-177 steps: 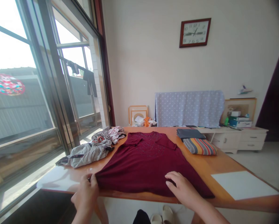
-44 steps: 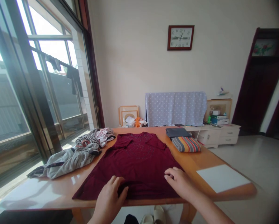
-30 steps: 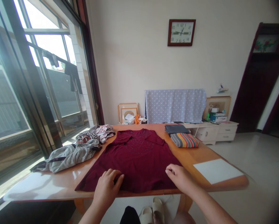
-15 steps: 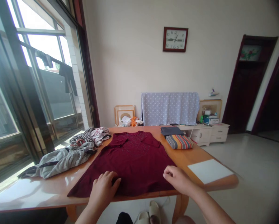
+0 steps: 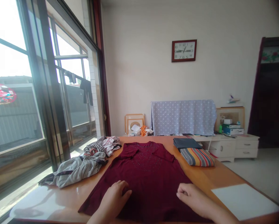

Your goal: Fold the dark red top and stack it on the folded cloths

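The shirt [image 5: 145, 179] – dark red, with a beaded front – lies spread flat on the table [image 5: 207, 177], collar at the far end and hem at the near edge. Both hands rest on its lower part. The left hand [image 5: 115, 200] lies palm down near the hem's left half, fingers bent loosely on the cloth; I see no fold pinched in its grip. The right hand [image 5: 193, 199] sits on the right part of the hem, fingers curled under – whether that grip has cloth in it I cannot tell.

To my eye this is the smoothing step: the shirt is laid out, not yet folded, and the hands press its lower end flat. A next move would call for a firm pinch on one side edge or the hem, lifting evenly so the body does not bunch, with the other hand pinning the cloth.

A heap of grey and striped clothes [image 5: 83, 163] lies to the left of the shirt, and two folded pieces [image 5: 195, 152] to the right, apart from it. A white sheet [image 5: 245, 200] lies near the right hand, not touching it
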Motion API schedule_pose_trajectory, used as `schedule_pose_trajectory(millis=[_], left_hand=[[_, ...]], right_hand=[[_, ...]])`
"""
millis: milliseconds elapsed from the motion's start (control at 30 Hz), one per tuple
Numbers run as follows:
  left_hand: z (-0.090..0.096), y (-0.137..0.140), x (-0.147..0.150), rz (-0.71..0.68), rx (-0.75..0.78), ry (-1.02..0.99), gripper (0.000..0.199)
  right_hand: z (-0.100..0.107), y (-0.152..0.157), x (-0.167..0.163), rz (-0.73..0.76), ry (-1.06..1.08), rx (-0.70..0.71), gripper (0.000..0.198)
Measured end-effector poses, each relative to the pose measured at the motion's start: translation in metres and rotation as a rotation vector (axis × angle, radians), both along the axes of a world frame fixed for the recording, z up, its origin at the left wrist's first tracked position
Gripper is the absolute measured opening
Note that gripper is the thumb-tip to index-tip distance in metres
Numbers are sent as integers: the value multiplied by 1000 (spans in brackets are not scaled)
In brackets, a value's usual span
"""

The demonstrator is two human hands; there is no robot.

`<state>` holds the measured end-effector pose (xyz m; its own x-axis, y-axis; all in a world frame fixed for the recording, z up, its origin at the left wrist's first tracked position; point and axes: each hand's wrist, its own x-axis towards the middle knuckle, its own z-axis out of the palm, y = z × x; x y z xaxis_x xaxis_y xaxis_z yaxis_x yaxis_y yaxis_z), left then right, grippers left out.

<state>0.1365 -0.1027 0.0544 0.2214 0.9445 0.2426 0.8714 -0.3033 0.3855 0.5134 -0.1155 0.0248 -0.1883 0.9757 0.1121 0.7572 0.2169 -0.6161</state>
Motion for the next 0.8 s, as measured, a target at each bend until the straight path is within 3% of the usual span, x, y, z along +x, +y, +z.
schedule_pose_trajectory(millis=[133,233,367,467,600,800], left_hand=[[2,32,-14,75,77,56,29],[-15,55,-34,150,97,69,46],[-37,69,-60,218,-41,73,67],[-31,73,-68,164,-79,70,59],[-11,94,-62,133,-58,88,35],[-15,153,-64,303,47,-17,24]], right_hand=[[5,31,-2,21,21,72,22],[3,53,-4,7,21,136,25],[-10,72,-4,16,-17,122,36],[-20,81,0,38,-69,81,36],[-25,96,3,34,-36,43,33],[-11,122,-3,45,-27,55,25]])
